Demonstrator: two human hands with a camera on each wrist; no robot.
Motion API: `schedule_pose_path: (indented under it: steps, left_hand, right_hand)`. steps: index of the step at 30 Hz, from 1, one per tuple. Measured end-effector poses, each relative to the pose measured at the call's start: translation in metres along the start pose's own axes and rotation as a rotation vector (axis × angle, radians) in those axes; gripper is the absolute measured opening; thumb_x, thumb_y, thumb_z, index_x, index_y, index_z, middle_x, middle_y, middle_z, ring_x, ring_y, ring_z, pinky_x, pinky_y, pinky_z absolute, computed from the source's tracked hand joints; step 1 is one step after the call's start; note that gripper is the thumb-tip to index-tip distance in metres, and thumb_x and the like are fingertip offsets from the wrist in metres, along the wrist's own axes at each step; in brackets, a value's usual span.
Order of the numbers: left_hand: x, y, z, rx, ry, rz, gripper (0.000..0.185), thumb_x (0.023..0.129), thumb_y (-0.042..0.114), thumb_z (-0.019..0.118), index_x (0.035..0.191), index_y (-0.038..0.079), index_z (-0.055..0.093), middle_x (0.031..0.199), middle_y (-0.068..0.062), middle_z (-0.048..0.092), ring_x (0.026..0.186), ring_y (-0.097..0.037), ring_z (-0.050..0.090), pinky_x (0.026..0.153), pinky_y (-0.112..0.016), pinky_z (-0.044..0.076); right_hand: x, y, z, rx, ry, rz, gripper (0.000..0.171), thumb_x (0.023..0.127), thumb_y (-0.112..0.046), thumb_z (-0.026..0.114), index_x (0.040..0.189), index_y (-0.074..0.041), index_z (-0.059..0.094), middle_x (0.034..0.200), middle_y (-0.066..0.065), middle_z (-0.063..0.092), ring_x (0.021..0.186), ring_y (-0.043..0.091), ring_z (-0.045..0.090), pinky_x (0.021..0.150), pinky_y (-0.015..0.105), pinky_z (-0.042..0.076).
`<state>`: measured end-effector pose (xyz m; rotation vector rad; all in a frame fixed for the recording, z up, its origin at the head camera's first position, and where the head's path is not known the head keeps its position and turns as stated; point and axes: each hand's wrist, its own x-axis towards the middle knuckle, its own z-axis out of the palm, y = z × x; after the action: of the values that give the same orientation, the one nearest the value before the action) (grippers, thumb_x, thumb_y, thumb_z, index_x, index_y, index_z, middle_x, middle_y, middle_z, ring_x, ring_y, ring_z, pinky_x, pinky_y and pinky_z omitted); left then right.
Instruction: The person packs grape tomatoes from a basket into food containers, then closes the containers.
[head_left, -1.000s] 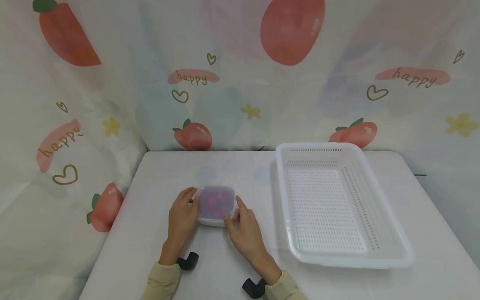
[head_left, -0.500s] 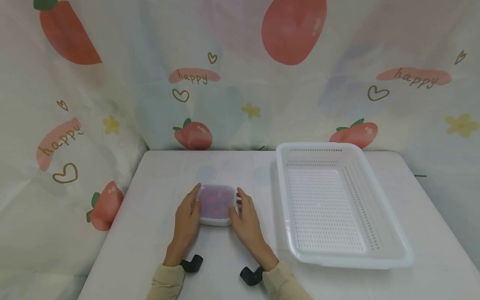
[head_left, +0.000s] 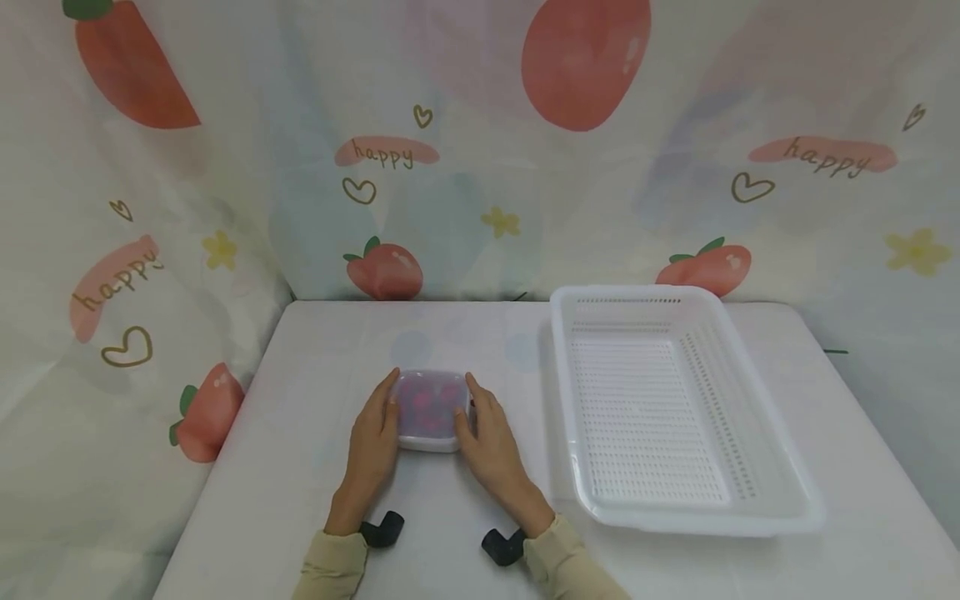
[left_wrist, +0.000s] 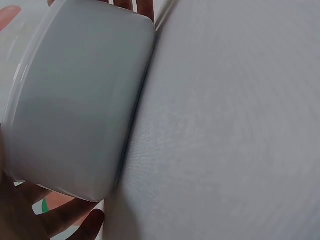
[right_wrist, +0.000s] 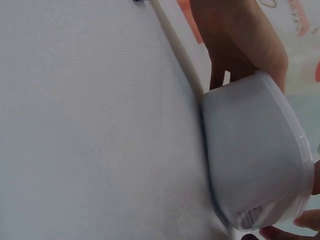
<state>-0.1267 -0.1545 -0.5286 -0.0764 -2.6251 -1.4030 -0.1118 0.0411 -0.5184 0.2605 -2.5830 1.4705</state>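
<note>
A small white food container with a translucent lid stands on the white table, pink and red pieces showing through the lid. My left hand holds its left side, thumb at the lid's edge and fingers along the wall. On the opposite side my right hand grips it in the same way. In the left wrist view the plain near wall of the container fills the upper left. A printed label shows low on the container in the right wrist view. Its far side is hidden.
To the right stands a large white perforated basket, apart from my right hand. Black wrist camera mounts hang at both wrists. A printed cloth rises behind the table's back edge.
My right hand has shifted from the container's front right corner to lie along its right side, thumb by the lid. My left hand has moved slightly right, closer around it. The container barely moved.
</note>
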Motion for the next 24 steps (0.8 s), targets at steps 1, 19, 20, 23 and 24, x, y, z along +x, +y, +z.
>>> schedule_pose_path:
  steps: [1,19,20,23,24]
  left_hand:
    - [0.0,0.0,0.0,0.009,-0.001,0.001,0.048,0.112,0.018,0.04,0.16,0.014,0.041,0.165,-0.01,0.044,0.155,-0.03,0.038,0.129,-0.052,0.032]
    - [0.016,0.021,0.007,0.532,0.085,0.371,0.041,0.105,0.018,0.059,0.144,0.007,0.061,0.152,-0.012,0.059,0.127,-0.041,0.06,0.085,-0.059,0.059]
    - [0.015,0.021,0.007,0.525,0.084,0.361,0.04,0.105,0.018,0.059,0.144,0.008,0.062,0.152,-0.012,0.059,0.127,-0.041,0.059,0.085,-0.06,0.059]
    - [0.013,0.021,0.006,0.52,0.079,0.332,0.041,0.106,0.019,0.057,0.145,0.009,0.061,0.154,-0.011,0.058,0.128,-0.041,0.059,0.087,-0.06,0.058]
    - [0.013,0.021,0.005,0.515,0.078,0.331,0.041,0.106,0.019,0.057,0.145,0.009,0.06,0.154,-0.011,0.057,0.128,-0.041,0.058,0.088,-0.06,0.058]
  right_hand:
    - [0.0,0.0,-0.001,-0.009,-0.008,0.003,0.06,0.105,-0.021,0.055,0.16,-0.003,0.038,0.15,0.022,0.055,0.137,0.037,0.055,0.115,0.054,0.048]
    - [0.025,-0.012,0.008,-0.479,-0.007,-0.192,0.052,0.106,-0.026,0.054,0.154,-0.006,0.05,0.158,0.014,0.05,0.14,0.042,0.049,0.104,0.061,0.053]
    - [0.025,-0.012,0.009,-0.482,-0.013,-0.184,0.052,0.107,-0.028,0.053,0.154,-0.008,0.05,0.158,0.012,0.05,0.14,0.041,0.05,0.104,0.06,0.053]
    - [0.024,-0.011,0.011,-0.497,-0.029,-0.162,0.051,0.107,-0.03,0.05,0.155,-0.011,0.049,0.159,0.009,0.05,0.138,0.039,0.052,0.102,0.059,0.054]
    - [0.025,-0.011,0.011,-0.499,-0.037,-0.153,0.052,0.107,-0.031,0.049,0.156,-0.012,0.049,0.159,0.008,0.049,0.138,0.039,0.052,0.102,0.059,0.054]
